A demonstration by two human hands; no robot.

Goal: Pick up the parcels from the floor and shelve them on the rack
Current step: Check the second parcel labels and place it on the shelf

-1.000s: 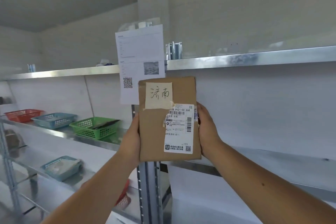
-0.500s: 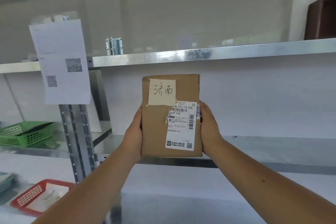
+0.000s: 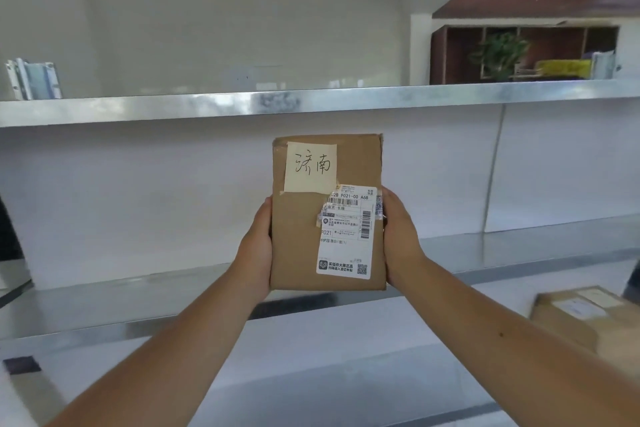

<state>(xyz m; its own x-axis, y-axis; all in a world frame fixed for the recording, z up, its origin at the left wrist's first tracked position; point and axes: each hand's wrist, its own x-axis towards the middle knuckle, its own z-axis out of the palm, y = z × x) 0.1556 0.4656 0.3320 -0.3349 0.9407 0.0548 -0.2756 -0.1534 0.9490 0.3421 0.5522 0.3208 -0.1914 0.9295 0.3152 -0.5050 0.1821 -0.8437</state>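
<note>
I hold a brown cardboard parcel (image 3: 301, 239) upright at chest height, facing me. It carries a pale handwritten note at its top and a white shipping label at its lower right. My left hand (image 3: 254, 244) grips its left edge and my right hand (image 3: 401, 239) grips its right edge. The parcel hovers in front of the metal rack, above the front edge of the middle shelf (image 3: 138, 291), and I cannot tell whether it touches anything behind.
An upper metal shelf (image 3: 207, 104) spans the view, with metal brackets (image 3: 33, 80) at its left end. A second brown parcel (image 3: 575, 315) lies on a lower shelf at the right. A dark wooden cabinet (image 3: 450, 55) with a plant stands behind, upper right.
My view has swung to the right along the rack; the paper sheet, rack post and coloured baskets have left the frame. The parcel stays held between both hands. The second parcel has come into view.
</note>
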